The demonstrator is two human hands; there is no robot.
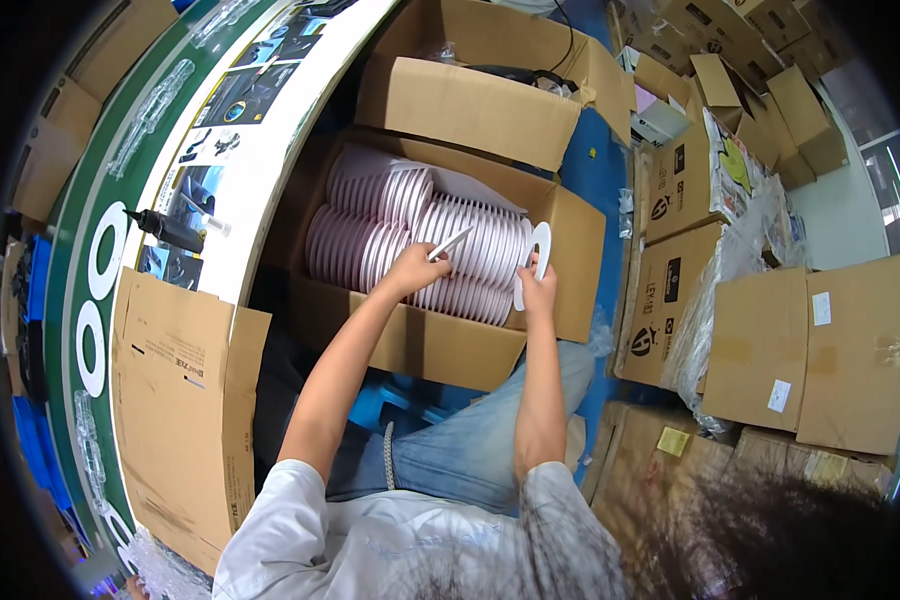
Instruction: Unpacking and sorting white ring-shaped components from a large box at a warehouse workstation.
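Observation:
An open cardboard box (400, 340) in front of me holds several rows of thin white round pieces (475, 240) standing on edge, packed close together. My left hand (417, 270) is above the rows, closed on a slim white piece (454, 242) that points up and to the right. It may be a ring seen edge-on; I cannot tell. At the box's right side, my right hand (539, 287) grips a white ring (542, 238), tilted nearly upright, beside the end of the rows. My fingers cover the lower part of that ring.
Left stands a white table (260, 130) with printed sheets and a black bottle (170, 230). Beyond it, white rings (91, 348) and clear plastic-wrapped items lie on a green belt (150, 60). A second open carton (470, 105) is behind; stacked cartons (760, 350) line the right.

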